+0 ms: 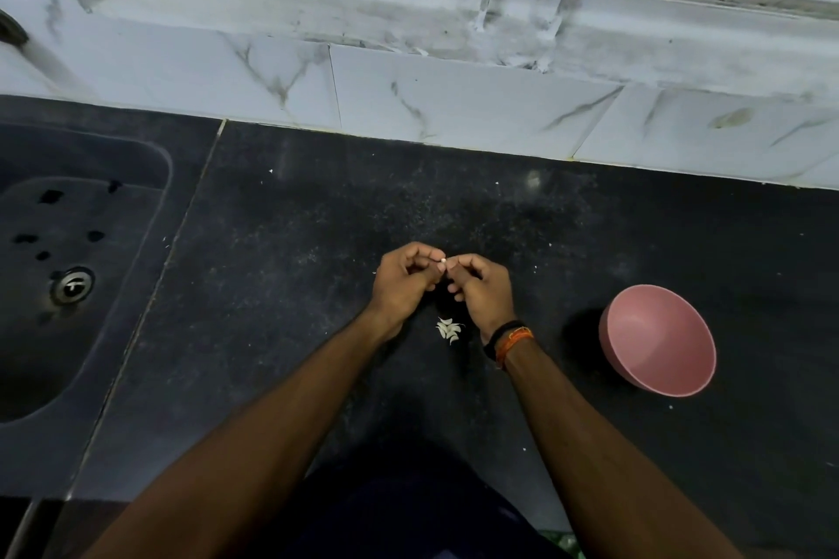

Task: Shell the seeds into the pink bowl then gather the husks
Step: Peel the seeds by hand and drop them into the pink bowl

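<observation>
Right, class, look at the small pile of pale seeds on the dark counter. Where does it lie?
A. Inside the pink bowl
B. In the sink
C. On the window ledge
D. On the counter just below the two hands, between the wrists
D: the pile of seeds sits on the black counter between the wrists, nearer the person than the left hand and right hand, well apart from the pink bowl.

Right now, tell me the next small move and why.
Probably split the seed pinched between the left hand and right hand, then carry the kernel right to the pink bowl. The bowl looks empty, and a small pile of seeds waits on the counter just below the hands.
</observation>
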`<state>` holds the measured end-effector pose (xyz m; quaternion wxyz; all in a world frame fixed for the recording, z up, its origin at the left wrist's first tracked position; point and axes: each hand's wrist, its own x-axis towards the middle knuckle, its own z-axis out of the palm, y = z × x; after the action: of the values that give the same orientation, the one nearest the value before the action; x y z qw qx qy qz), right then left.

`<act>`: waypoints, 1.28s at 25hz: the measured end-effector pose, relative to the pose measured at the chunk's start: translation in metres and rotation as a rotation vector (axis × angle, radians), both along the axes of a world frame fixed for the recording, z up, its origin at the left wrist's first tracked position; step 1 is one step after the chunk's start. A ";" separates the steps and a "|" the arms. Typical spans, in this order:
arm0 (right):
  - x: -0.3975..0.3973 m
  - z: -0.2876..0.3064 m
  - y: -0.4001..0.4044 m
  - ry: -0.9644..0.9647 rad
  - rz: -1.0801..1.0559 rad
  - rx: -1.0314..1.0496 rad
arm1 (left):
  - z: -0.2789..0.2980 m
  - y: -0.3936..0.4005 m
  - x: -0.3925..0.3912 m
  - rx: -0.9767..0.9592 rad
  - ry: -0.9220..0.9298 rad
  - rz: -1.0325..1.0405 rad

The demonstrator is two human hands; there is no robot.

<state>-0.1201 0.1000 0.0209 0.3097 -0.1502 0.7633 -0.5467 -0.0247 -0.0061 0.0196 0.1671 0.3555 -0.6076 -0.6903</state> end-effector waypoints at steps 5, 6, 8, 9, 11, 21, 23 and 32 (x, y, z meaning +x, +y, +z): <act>0.000 0.015 0.004 0.087 0.040 0.005 | 0.007 0.004 0.002 -0.048 0.004 0.019; 0.000 0.018 0.004 0.124 0.050 -0.002 | 0.009 0.004 0.003 -0.078 0.011 0.008; -0.002 0.024 0.004 0.193 0.068 -0.011 | 0.014 0.004 0.003 -0.123 0.017 -0.021; -0.003 0.025 0.003 0.224 0.084 -0.007 | 0.015 0.004 0.003 -0.138 0.014 -0.033; -0.005 0.026 0.004 0.282 0.116 0.002 | 0.019 0.004 0.003 -0.165 0.018 -0.040; -0.006 0.040 0.012 0.455 0.162 0.017 | 0.032 0.008 0.008 -0.180 0.078 -0.011; -0.005 0.044 0.014 0.473 0.149 0.004 | 0.037 0.011 0.008 -0.151 0.097 0.010; -0.009 0.059 0.028 0.680 0.192 0.055 | 0.053 0.021 0.005 -0.095 0.124 -0.019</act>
<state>-0.1294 0.1280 0.0794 0.0918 -0.3863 0.8197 -0.4129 -0.0196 0.0149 0.0729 0.2144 0.2979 -0.6316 -0.6829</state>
